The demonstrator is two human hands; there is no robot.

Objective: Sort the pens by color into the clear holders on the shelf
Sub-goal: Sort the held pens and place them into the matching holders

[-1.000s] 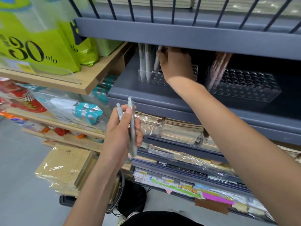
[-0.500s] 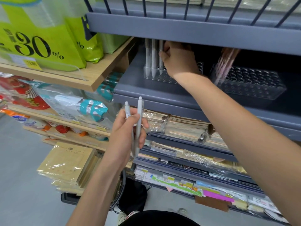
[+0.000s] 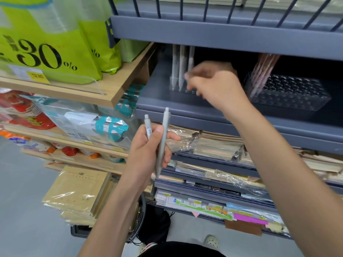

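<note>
Pens (image 3: 165,119), 2 grey, clasped in left grip (image 3: 148,151) mid-frame; right grip (image 3: 213,86) backing off upper-centre holder (image 3: 175,88), third pen (image 3: 190,58) now in, too blurred to tell if released

My left hand (image 3: 148,151) grips two grey pens (image 3: 161,143) upright, clickers up. Three pale pens (image 3: 179,67) stand tip-down in the left clear holder (image 3: 175,89) on the shelf (image 3: 163,101). Pink pens (image 3: 263,71) lean in the right clear holder (image 3: 297,97).
</note>
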